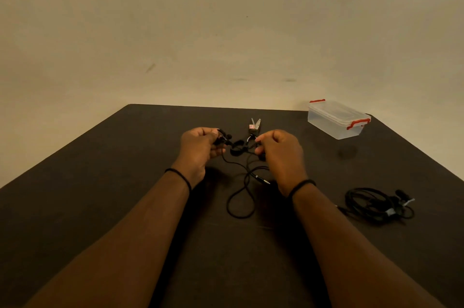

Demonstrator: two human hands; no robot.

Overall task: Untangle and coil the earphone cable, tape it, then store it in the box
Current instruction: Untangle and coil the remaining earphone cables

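Nearest, at centre-bottom of the table, a loop of the black cable is laid flat, with its plug at abt 1 o'clock of the loop, just inside the right wrist. At 3 o'clock, well apart, a second coil is seen, already bound w/ pale tape at two spots; earbuds are lumped at its far end.

Further up, the cable is lifted to both hands. The left hand is curled, thumb & fingertips pinching the earbud end, which sticks out at the hand's 3 o'clock side. The right hand is curled too, thumb & forefinger pinching a strand at its 9 o'clock edge; the exact strand can't be told, too dark. Between the hands, a small tangle of cable hangs loose, not pulled tight. A black band is worn on each wrist.

Just beyond the hands, at 12 o'clock, scissors are laid w/ blades slightly parted, pointing away. A red label is carried near the pivot; its writing is too small to be read.

Farthest, at 1–2 o'clock by the table's far edge, the clear box is set, lid on, red clips at both ends. No brand is legible.
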